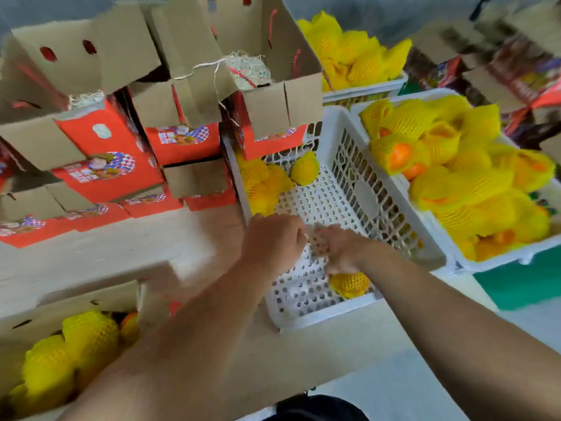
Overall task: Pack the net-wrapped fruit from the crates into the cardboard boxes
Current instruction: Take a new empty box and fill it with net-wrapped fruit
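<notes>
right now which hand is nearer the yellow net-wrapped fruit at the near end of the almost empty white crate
Right. The right hand sits directly over the yellow net-wrapped fruit, seemingly touching it. The left hand is off to the fruit's left, above the white plastic crate floor.

both bare forearms are reaching forward and converging, the left hand (pixel 273 241) is curling its fingers knuckles up, the right hand (pixel 340 250) is lying just beside it, fingers blurred

Head camera looks steeply down, close over the crate (pixel 349 189).
</notes>
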`<state>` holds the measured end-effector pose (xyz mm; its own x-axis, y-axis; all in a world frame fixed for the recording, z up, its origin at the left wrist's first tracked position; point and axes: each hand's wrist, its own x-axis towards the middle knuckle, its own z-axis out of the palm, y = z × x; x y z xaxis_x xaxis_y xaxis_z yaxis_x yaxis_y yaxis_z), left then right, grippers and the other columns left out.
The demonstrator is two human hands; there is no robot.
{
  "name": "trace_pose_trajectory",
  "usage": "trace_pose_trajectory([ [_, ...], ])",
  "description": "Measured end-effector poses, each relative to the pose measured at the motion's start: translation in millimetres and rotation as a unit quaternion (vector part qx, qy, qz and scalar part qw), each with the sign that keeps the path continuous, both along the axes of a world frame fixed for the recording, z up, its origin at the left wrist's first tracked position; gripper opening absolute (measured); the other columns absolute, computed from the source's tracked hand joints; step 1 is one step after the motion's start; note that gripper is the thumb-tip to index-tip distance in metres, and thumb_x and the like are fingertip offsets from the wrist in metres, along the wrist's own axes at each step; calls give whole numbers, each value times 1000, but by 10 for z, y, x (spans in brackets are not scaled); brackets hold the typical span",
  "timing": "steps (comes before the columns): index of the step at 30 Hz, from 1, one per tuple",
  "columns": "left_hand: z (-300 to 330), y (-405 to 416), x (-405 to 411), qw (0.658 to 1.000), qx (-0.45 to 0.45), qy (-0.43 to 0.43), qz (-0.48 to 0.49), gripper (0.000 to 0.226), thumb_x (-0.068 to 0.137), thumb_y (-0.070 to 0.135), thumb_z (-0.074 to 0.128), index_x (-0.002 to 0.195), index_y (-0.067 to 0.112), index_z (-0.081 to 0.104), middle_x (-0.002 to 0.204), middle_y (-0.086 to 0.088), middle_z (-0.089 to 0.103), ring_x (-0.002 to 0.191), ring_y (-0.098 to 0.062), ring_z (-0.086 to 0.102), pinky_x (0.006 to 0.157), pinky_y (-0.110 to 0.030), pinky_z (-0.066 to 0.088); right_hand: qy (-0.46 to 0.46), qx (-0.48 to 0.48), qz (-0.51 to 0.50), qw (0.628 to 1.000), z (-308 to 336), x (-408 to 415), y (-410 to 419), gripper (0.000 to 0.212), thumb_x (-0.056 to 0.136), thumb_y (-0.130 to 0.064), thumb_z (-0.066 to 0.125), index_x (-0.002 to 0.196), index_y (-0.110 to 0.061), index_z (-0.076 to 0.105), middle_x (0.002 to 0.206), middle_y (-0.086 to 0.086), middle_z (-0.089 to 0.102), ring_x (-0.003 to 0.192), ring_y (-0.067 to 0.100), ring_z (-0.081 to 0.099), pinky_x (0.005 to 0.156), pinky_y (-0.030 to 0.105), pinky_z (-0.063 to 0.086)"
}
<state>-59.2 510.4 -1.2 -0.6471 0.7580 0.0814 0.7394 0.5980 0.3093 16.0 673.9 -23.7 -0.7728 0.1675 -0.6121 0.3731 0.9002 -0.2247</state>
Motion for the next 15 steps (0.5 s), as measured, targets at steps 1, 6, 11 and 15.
trace_pose_trajectory([
  [1, -33, 33, -26, 999, -26, 21, 3, 20, 99, 31, 52, 89, 23, 67, 78, 2, 70, 72, -21, 66, 86, -40, 50, -99, 68, 77, 990, -66, 36, 85, 87, 95, -18, 71, 163, -17, 16, 167, 7, 21, 150, 31, 32, 118, 43, 37],
  [6, -83, 82, -123, 996, -73, 51, -14, 17, 96, 32, 56, 95, 26, 72, 80, 8, 72, 70, -14, 65, 81, -31, 52, -264, 99, 107, 953, -264, 65, 242, 67, 86, -25, 80, 148, -17, 54, 154, 9, 50, 137, 30, 50, 105, 42, 48],
  [11, -130, 112, -84, 992, -99, 69, -24, 34, 91, 58, 51, 94, 26, 65, 74, 9, 62, 71, -15, 63, 76, -32, 51, -123, -108, -35, 986, -207, -48, 281, 86, 68, -67, 70, 139, -22, 49, 127, 0, 56, 118, 26, 57, 88, 41, 52],
  [15, -126, 98, -111, 999, -41, 30, -9, 45, 97, 62, 36, 90, 30, 66, 66, 10, 58, 63, -12, 57, 64, -32, 48, 50, -307, -159, 937, -137, -106, 308, 51, 78, -57, 71, 117, -27, 58, 112, 5, 69, 97, 16, 66, 78, 36, 52],
])
